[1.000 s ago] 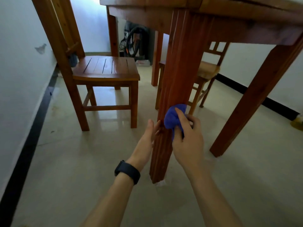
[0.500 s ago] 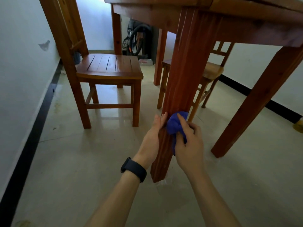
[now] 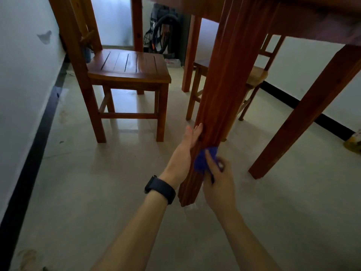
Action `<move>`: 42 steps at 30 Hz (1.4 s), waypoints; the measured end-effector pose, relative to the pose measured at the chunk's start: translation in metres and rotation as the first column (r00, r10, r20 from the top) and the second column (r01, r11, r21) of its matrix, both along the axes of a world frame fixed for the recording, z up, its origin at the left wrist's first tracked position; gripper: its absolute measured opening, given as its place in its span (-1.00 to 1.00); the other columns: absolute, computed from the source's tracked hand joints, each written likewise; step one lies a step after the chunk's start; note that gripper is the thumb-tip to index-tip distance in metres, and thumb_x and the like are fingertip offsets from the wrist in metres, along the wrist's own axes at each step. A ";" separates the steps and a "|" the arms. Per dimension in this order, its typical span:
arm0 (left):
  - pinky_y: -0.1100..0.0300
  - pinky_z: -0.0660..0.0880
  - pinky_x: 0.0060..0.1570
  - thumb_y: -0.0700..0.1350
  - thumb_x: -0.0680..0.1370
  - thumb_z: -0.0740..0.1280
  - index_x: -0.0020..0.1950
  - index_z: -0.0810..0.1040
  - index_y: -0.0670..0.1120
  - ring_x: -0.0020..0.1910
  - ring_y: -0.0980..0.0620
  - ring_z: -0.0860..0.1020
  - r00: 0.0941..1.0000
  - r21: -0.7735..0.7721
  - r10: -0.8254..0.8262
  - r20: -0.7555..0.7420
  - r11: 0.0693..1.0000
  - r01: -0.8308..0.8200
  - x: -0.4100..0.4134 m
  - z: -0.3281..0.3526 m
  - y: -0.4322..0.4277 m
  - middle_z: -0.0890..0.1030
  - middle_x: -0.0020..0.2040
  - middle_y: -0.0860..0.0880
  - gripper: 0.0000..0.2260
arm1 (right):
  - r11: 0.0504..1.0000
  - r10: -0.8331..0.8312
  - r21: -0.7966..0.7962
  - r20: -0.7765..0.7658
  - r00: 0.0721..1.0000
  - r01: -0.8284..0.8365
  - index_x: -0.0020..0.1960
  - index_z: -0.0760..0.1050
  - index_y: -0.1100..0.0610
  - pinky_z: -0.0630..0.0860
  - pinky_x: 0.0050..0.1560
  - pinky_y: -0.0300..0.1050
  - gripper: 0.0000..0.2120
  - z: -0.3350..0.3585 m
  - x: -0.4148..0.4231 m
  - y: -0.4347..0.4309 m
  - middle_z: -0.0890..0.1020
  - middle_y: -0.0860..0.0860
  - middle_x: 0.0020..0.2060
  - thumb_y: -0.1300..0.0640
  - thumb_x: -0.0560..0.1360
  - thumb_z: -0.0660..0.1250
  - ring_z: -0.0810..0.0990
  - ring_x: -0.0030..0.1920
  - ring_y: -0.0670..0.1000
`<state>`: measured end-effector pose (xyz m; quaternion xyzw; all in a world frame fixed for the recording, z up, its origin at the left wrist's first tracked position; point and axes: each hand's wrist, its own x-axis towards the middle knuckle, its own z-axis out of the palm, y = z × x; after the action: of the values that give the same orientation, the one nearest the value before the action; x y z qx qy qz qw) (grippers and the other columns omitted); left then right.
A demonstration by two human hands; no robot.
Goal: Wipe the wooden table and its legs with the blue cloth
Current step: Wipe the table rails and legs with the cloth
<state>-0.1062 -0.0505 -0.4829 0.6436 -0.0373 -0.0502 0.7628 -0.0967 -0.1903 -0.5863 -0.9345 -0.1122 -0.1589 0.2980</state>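
The near leg [image 3: 218,98] of the red-brown wooden table [image 3: 304,18] runs down the middle of the view to the floor. My right hand [image 3: 218,182] presses a bunched blue cloth [image 3: 204,160] against the lower part of that leg. My left hand [image 3: 188,145], with a black watch on the wrist, lies flat against the leg's left face, fingers straight and together. A second table leg [image 3: 304,118] stands to the right, and a third [image 3: 190,53] further back.
A wooden chair [image 3: 127,75] stands at the left by the white wall with its black skirting. Another chair [image 3: 254,77] sits behind the near leg under the table. Dark clutter lies at the back. A small yellowish object [image 3: 353,141] lies on the pale tiled floor at the right edge.
My right hand has slid the blue cloth down the leg towards the floor. My left hand has moved up and flattened against the leg's left side.
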 end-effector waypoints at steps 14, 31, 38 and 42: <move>0.00 0.41 0.35 0.26 0.51 0.34 0.59 -0.05 0.18 0.41 0.13 0.36 0.920 0.558 0.126 0.371 0.762 -0.329 0.057 0.012 -0.006 0.33 0.51 0.07 -0.21 | 0.830 -0.351 0.519 0.206 0.913 0.202 0.59 -0.05 -0.14 0.46 0.25 -0.10 -0.38 -0.036 0.016 0.067 0.22 0.07 0.41 0.06 0.64 0.17 0.44 0.28 0.08; 0.33 0.34 0.22 0.12 0.62 0.26 0.58 0.10 0.02 0.41 0.09 0.37 0.854 0.620 0.232 0.465 0.603 -0.502 0.057 -0.006 -0.025 0.35 0.47 0.05 -0.40 | 0.688 -0.288 0.593 -0.306 0.908 0.418 0.61 -0.07 -0.03 0.53 0.14 -0.11 -0.39 -0.116 -0.019 0.103 0.29 0.17 0.39 0.03 0.66 0.15 0.50 0.17 0.09; 0.18 0.33 0.32 0.12 0.63 0.24 0.58 0.07 0.03 0.40 0.12 0.34 0.843 0.619 0.241 0.481 0.587 -0.521 0.055 -0.007 -0.030 0.32 0.47 0.07 -0.40 | 0.582 -0.073 0.457 -0.795 0.603 0.672 0.60 0.00 -0.02 0.49 0.03 -0.04 -0.48 -0.147 -0.040 0.070 0.29 0.18 0.44 0.03 0.69 0.06 0.54 0.14 0.18; 0.14 0.33 0.33 0.11 0.62 0.26 0.59 0.06 0.04 0.45 0.05 0.34 0.845 0.604 0.241 0.477 0.609 -0.514 0.058 -0.009 -0.028 0.31 0.50 0.05 -0.39 | 0.323 -0.312 0.772 -0.459 0.832 0.547 0.60 0.01 -0.04 0.35 0.19 -0.22 -0.46 -0.116 -0.006 0.074 0.24 0.07 0.50 0.09 0.68 0.12 0.37 0.39 0.07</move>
<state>-0.0484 -0.0784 -0.4915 0.8778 -0.0099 0.2188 0.4259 -0.1025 -0.1164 -0.7027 -0.6463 0.2751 -0.1591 0.6937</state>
